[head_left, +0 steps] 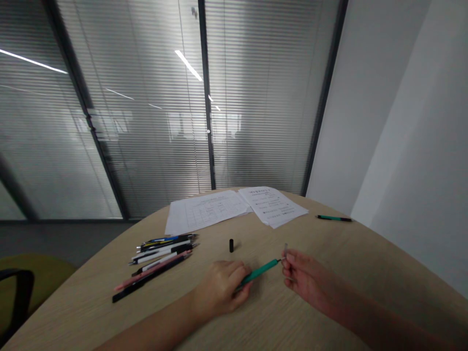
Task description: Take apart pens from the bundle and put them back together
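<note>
Curling my left hand (219, 287) firmly around a teal-green plastic pen barrel (258, 273), I rest it on the pale wood-grain table (292, 317), the barrel angled toward my other hand. My right hand (307, 280) hovers just above the table, its fingertips (288, 261) pinched closed on a thin silver metal pen part (285, 250), just beside the barrel's narrow tip. A short black cylindrical cap (231, 245) stands upright nearby.

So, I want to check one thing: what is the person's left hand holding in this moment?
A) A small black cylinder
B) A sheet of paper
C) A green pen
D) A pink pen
C. The left hand grips the green pen on the table, its end pointing toward the right hand, which pinches a thin metal piece.
</note>
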Tool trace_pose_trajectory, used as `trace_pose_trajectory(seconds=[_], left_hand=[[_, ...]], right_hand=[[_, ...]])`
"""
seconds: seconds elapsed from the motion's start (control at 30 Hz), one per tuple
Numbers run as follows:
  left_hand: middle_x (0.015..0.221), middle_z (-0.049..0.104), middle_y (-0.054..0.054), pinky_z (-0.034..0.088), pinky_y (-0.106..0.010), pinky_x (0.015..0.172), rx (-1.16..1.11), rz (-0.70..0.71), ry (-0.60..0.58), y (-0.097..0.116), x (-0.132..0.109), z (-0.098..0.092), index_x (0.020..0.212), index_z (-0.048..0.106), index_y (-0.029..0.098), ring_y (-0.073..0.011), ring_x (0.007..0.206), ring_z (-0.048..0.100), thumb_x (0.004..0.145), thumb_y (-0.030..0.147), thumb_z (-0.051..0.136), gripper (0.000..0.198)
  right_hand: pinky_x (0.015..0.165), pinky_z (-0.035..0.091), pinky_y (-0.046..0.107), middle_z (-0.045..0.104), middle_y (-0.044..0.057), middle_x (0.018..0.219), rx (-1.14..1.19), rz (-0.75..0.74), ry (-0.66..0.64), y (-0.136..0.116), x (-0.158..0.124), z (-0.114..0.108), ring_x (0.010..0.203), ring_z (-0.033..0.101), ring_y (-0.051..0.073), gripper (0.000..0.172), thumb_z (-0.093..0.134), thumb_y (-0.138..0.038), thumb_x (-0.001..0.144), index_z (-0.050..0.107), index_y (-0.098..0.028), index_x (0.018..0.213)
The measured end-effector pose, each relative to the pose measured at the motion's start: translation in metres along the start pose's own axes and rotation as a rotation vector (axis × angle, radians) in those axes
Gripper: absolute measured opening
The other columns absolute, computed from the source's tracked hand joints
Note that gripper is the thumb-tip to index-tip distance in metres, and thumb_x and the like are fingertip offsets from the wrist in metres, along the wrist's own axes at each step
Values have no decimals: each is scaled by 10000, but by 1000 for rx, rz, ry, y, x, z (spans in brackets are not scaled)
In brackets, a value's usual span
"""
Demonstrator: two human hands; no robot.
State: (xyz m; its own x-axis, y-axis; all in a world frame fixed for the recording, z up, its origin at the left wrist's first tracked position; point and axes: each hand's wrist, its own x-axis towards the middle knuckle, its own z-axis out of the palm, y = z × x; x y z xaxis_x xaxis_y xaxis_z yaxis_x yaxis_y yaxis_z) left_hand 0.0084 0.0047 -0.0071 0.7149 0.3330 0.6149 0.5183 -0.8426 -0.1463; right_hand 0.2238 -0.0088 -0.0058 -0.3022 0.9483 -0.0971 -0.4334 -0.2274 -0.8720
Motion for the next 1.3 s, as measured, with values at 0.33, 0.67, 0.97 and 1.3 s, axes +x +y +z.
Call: trace_pose_trajectory(seconds=[0.33,0.67,0.97,1.3], left_hand=[[563,570,-5,408,-226,418,4,-12,-9,2,2,0,800,479,172,-134,458,542,806,187,349,130],[565,558,-4,406,-223,412,6,-49,-15,1,2,0,799,474,169,-136,456,532,802,179,349,126],[570,567,-1,399,-210,417,-2,-59,-8,0,1,2,801,478,173,-127,455,537,801,184,365,114],[563,557,5,390,-204,427,23,-61,-6,0,0,3,796,477,177,-117,466,531,799,192,369,109]], right_hand=[[500,298,230,466,-41,509,-287,-85,102,-2,-5,7,491,379,79,230,717,-360,559,588,-171,582],[383,221,187,544,-16,597,-21,148,117,-17,-2,0,436,374,66,214,579,-267,566,589,-180,762],[646,400,263,642,60,853,-238,39,-52,-20,-2,-12,711,544,140,336,551,-107,529,632,-170,849],[811,412,385,645,60,857,-464,-160,-89,9,8,-13,830,591,200,222,691,-236,603,650,-203,819]])
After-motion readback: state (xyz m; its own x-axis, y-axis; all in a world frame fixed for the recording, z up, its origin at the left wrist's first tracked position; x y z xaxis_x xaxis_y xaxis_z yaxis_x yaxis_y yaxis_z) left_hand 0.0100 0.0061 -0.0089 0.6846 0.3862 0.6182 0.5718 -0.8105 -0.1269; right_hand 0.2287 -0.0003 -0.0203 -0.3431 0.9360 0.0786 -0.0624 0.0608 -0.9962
